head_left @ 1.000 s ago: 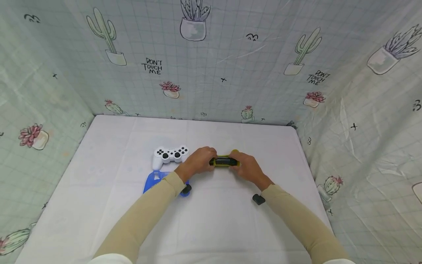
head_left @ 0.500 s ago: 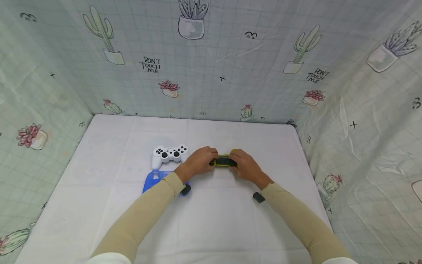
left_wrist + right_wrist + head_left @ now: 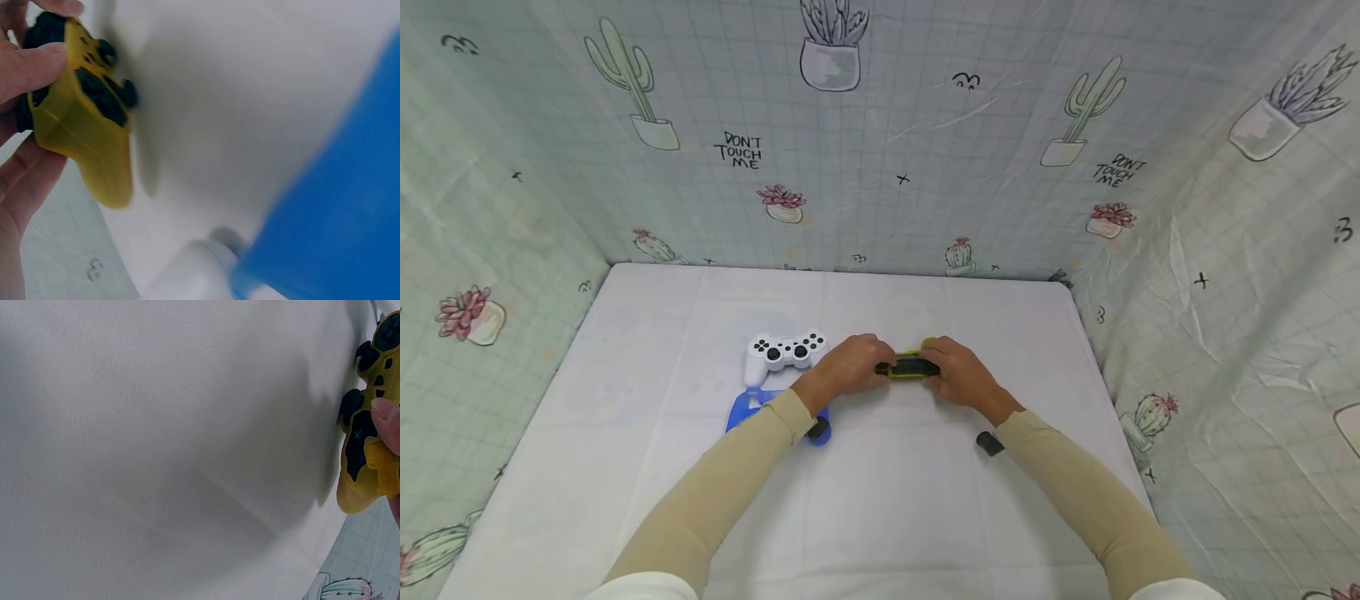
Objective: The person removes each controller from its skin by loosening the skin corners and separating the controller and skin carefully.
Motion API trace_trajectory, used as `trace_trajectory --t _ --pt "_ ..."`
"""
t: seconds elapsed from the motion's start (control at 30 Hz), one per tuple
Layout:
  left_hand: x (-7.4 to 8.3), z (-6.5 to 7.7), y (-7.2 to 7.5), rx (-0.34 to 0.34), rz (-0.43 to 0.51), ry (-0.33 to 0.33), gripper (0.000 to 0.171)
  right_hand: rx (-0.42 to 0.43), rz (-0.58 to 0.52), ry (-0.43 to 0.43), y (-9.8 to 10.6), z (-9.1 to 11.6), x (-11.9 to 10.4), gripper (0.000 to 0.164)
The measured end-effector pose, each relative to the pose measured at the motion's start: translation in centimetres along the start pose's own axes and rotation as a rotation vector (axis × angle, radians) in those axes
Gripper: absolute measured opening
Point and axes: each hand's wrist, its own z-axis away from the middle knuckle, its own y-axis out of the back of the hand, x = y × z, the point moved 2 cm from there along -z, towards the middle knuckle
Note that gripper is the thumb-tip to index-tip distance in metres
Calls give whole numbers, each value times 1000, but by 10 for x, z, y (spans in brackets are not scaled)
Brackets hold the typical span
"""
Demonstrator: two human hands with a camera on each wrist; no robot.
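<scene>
Both hands hold a black game controller (image 3: pixel 913 367) with a yellow rubbery cover (image 3: pixel 106 169), near the middle of the table. My left hand (image 3: pixel 855 367) grips one end; in the left wrist view its thumb lies over the edge with the shoulder buttons and fingers reach behind. My right hand (image 3: pixel 961 373) pinches the other end. The right wrist view shows its thumb (image 3: pixel 389 422) on the front face, beside a raised yellow flap (image 3: pixel 382 464). Thumbsticks and buttons poke through the cover's openings, facing the tabletop side. Much of the back is hidden by fingers.
A white game controller (image 3: pixel 784 350) lies left of my left hand. Nearer me is a blue cover (image 3: pixel 747 407), partly hidden by my left sleeve. Small black wrist cameras (image 3: pixel 990 443) hang beneath the cuffs. Printed cloth (image 3: pixel 865 167) walls stand behind and at both sides of the white table (image 3: pixel 887 517).
My right hand has shifted slightly left and away from me on the yellow-covered controller. The left hand keeps its grip, and the head view has drifted a little.
</scene>
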Motion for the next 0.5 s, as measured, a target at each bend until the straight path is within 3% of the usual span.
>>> trace_trajectory --t 0.23,0.5 --pt "5 -4 4 -13 8 -22 6 -21 18 31 1 -5 -6 40" --pt "1 -5 4 -69 -5 -27 19 -41 37 38 2 -6 -8 39"
